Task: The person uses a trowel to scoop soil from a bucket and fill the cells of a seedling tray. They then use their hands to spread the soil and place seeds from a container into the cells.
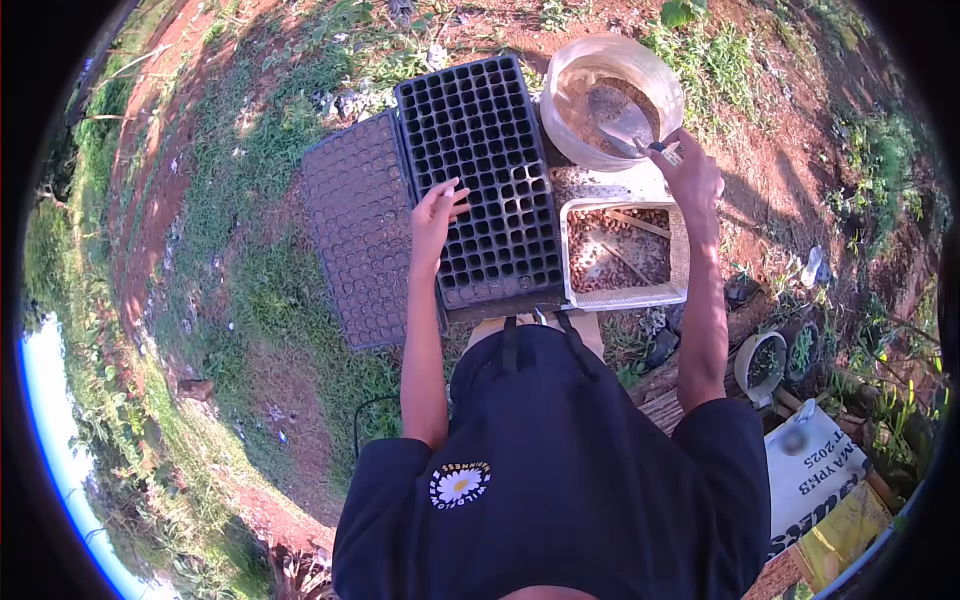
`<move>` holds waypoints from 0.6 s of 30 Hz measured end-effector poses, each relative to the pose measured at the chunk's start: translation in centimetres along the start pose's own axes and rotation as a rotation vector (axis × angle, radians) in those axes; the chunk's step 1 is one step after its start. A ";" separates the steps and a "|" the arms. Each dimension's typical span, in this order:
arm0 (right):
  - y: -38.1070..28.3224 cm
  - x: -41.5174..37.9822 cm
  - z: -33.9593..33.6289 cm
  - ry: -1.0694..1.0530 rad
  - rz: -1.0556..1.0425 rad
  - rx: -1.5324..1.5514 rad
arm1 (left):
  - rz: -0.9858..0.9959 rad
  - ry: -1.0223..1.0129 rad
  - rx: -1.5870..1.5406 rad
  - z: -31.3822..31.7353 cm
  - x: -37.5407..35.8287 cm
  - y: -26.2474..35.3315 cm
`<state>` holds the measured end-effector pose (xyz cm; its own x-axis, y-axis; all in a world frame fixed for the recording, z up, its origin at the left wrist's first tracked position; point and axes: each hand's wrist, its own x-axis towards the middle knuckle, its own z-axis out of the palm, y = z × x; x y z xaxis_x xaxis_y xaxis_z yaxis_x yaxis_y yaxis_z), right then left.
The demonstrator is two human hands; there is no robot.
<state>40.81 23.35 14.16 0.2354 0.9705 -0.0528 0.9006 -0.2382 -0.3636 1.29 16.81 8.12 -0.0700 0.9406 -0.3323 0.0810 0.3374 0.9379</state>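
Observation:
My right hand [694, 177] is closed around the handle of a trowel [627, 124]. The trowel's metal blade reaches over the round, pale tub [562, 128], which holds dark soil-like material. Over the black seedling tray [490, 110] hovers my left hand [437, 212], its fingers apart and nothing in it. Most of the tray's cells look hollow and dark, while the front row appears filled with brown soil. Against its left side lies a second seedling tray [355, 225], its cells filled with soil.
A cream rectangular basket [630, 298] containing many small brown seeds and a few sticks stands right of the trays. Further right are a white round container [762, 365] and a printed sack [815, 470]. Grass and red earth [270, 240] surround everything.

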 end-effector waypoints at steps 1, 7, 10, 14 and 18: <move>0.0 0.3 0.2 0.004 -0.009 -0.002 | -0.025 0.027 -0.004 -0.9 -1.5 -1.4; -0.7 0.4 0.3 0.016 0.027 -0.064 | -0.188 0.180 -0.098 -3.7 -9.2 -7.0; -1.1 0.5 -0.3 -0.025 0.042 -0.051 | -0.222 0.193 -0.121 -4.0 -11.5 -8.6; -1.0 0.3 0.0 -0.013 0.043 -0.015 | -0.251 0.166 -0.164 -3.9 -12.7 -10.1; -1.9 -0.4 -0.4 -0.006 0.074 0.017 | -0.239 0.135 -0.174 -4.0 -12.6 -10.5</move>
<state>39.15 23.42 15.29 0.2987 0.9505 -0.0856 0.8744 -0.3085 -0.3746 -2.68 1.23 2.84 -0.1984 0.8183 -0.5395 -0.1239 0.5251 0.8420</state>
